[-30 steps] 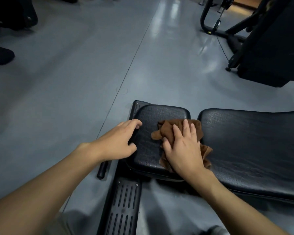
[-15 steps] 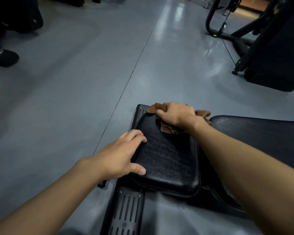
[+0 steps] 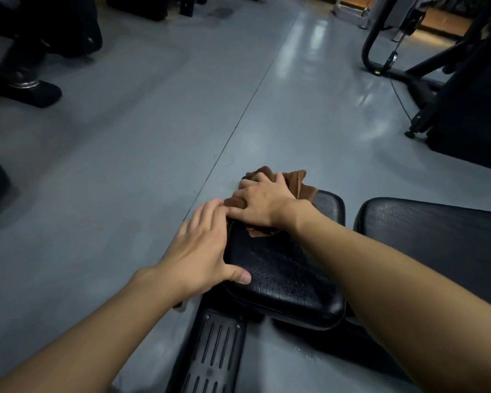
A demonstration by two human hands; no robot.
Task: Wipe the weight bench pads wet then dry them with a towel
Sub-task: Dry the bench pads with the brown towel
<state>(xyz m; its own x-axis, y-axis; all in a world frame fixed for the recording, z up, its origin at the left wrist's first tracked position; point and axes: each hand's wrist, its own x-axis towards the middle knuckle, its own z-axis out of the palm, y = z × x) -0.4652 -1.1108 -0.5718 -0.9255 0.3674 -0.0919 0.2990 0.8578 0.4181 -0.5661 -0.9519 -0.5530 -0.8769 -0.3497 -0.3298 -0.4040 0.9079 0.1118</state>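
Head view: right hand (image 3: 262, 204) grips the brown cloth (image 3: 298, 180) at the far corner of the seat pad (image 3: 281, 273). Left hand (image 3: 201, 251) rests flat, fingers straight, on its left edge. Wet wipe judged underway; long pad (image 3: 437, 231) and drying outstanding.

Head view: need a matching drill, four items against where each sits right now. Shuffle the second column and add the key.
Column one:
1. brown cloth
2. left hand
3. long back pad
4. ribbed foot plate

Column two:
A. low in the frame, just below the near end of the small seat pad
B. lying flat on the small seat pad's left edge
C. bunched under the right hand at the small seat pad's far end
D. at the right edge of the frame, across a gap from the small seat pad

Pairs: 1-C, 2-B, 3-D, 4-A
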